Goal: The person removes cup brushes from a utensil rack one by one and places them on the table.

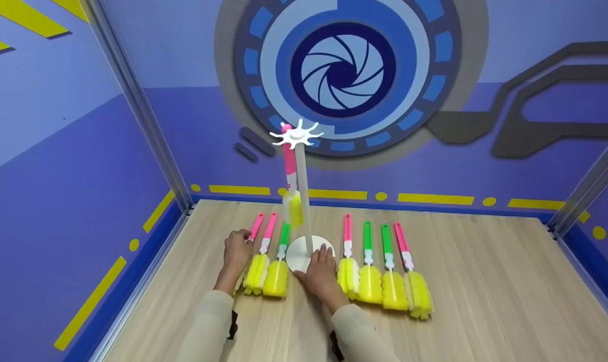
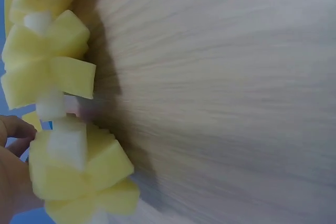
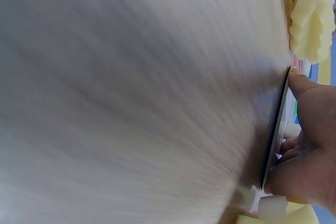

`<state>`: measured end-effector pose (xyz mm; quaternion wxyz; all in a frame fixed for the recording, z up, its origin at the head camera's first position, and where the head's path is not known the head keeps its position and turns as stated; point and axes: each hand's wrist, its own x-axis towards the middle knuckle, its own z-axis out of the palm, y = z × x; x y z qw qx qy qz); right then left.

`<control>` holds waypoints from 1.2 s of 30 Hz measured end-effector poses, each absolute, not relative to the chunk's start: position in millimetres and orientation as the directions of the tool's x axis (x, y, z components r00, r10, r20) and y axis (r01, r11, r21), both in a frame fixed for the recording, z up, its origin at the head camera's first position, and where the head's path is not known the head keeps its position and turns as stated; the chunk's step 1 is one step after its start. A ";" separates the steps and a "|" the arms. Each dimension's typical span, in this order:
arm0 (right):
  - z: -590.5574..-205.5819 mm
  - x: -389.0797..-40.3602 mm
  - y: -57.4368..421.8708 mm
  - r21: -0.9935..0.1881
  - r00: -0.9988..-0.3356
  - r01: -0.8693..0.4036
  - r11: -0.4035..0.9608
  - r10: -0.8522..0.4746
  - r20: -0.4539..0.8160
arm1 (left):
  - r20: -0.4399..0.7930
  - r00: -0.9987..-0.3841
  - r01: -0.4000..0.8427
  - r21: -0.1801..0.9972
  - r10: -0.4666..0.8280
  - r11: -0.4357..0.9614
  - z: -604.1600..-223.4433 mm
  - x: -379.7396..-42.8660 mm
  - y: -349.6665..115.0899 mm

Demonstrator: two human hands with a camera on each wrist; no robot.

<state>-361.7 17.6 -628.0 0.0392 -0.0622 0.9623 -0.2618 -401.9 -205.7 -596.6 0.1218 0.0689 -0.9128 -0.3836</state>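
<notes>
A white stand [image 1: 304, 201] with a round base and a hooked top rises at the table's middle. One pink-handled sponge bottle brush [image 1: 289, 161] hangs from a hook, sponge down. My right hand [image 1: 322, 274] rests on the base [image 1: 298, 254], fingers extended beside the pole, thumb at the rim. My left hand [image 1: 237, 254] pinches the handle of the leftmost pink brush [image 1: 256, 226]; its sponge is mostly hidden behind the hand in the head view. Beside it lie another pink brush [image 1: 257, 271] and a green-handled brush [image 1: 276, 276]. In the left wrist view yellow-and-white sponge heads [image 2: 79, 166] appear close up.
Right of the stand several brushes lie in a row: a pink one [image 1: 348, 271], a green one [image 1: 369, 281], another green one [image 1: 394, 289] and a pink one [image 1: 418, 291]. The wooden table [image 1: 495, 281] meets blue printed walls [image 1: 183, 130] at its back and sides.
</notes>
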 end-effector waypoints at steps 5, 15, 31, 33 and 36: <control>-628.6 -363.6 18.2 -0.493 -0.988 -0.087 0.865 -0.137 -0.066 | 0.175 -0.961 -0.021 0.729 -0.215 0.685 -588.1 -402.9 -195.1; -630.3 -363.7 16.7 -0.494 -0.989 -0.098 0.864 -0.138 -0.045 | 0.304 -0.930 0.145 0.818 -0.205 0.557 -548.8 -393.5 -170.2; -636.3 -363.1 18.1 -0.509 -0.991 -0.114 0.853 -0.133 -0.001 | 0.463 -0.883 0.407 0.838 -0.079 0.363 -492.4 -380.7 -114.8; -636.4 -363.4 17.6 -0.501 -0.991 -0.117 0.858 -0.131 0.009 | 0.475 -0.877 0.430 0.841 -0.067 0.328 -489.8 -381.7 -111.0; -636.6 -364.0 16.7 -0.488 -0.991 -0.124 0.864 -0.130 0.022 | 0.493 -0.868 0.457 0.839 -0.055 0.295 -488.0 -383.2 -107.0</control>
